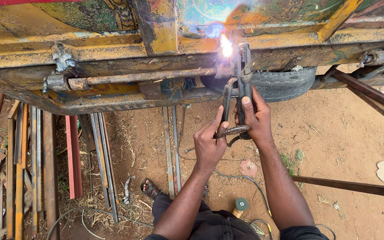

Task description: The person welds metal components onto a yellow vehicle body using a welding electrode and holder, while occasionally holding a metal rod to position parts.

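Observation:
My right hand point(255, 116) grips a dark welding electrode holder point(243, 71) that points up at the rusty yellow vehicle frame point(112, 49). A bright welding arc point(226, 46) with bluish smoke glows at its tip, at the end of a rusty horizontal rod point(143, 78). My left hand point(210, 141) sits just left of the right one and pinches a short ribbed steel bar point(233, 130) that reaches across to the holder's handle. A grey cable point(241, 178) trails from the hands to the ground.
Steel bars and angle irons point(27, 169), one red point(73, 155), lie on the dirt at left. A worn tyre point(285, 83) sits under the frame. My sandalled foot point(150, 188), a grinding disc point(241, 204) and a long bar point(356, 186) are below.

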